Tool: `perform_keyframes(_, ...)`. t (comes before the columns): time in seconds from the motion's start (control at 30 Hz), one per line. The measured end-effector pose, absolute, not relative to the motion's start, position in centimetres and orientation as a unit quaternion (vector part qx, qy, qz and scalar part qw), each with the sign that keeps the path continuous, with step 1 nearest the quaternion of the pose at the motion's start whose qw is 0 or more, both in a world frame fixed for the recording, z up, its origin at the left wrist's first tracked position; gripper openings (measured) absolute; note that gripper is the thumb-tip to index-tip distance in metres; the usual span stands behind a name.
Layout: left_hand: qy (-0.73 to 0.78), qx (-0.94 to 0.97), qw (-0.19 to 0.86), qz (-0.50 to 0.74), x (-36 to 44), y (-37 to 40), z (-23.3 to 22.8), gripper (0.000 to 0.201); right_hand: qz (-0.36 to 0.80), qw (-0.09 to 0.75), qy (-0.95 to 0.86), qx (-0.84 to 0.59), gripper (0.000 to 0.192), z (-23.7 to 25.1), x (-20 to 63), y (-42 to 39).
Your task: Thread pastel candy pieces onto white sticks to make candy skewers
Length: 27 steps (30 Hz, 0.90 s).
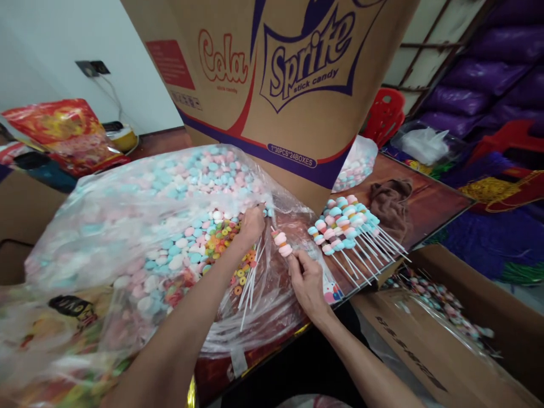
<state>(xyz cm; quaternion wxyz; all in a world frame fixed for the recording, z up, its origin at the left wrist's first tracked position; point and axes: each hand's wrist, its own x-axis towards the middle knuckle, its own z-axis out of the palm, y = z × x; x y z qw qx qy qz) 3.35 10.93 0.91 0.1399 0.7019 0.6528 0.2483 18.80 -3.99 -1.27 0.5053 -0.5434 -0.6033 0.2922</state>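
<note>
- Two hands are busy over a big clear plastic bag stuffed with pink, blue and white marshmallow candies, spread across the table.
- Left hand is reaching into the bag's open mouth, fingers curled together down among the loose candies; can't really tell if it's pinching one, the fingertips are buried.
- Right hand sits nearer and to the right, thumb and forefinger pinched on a thin white stick. The candy skewer pokes up and to the left from those fingers, with a few pink and orange pieces stacked at its far end, just right of the left hand.
- Bare white sticks lie on the plastic between the two wrists.
- Finished skewers are piled further right on the table, in front of a cardboard box printed "Sprite stick candy".
</note>
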Motion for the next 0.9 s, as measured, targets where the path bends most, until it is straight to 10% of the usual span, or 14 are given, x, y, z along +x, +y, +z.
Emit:
perform_keyframes(0.7,0.597,0.706,0.221,0.311,4.5,10.4,1.1,0.022,0.314,0.503,-0.590,-0.548,0.031,-1.0,19.1,-3.8)
perform_keyframes(0.9,0.544,0.596,0.445,0.388,1.5,6.1,2.2,0.026,0.321,0.520,-0.572,-0.548,0.029,-1.0,19.2,-3.9)
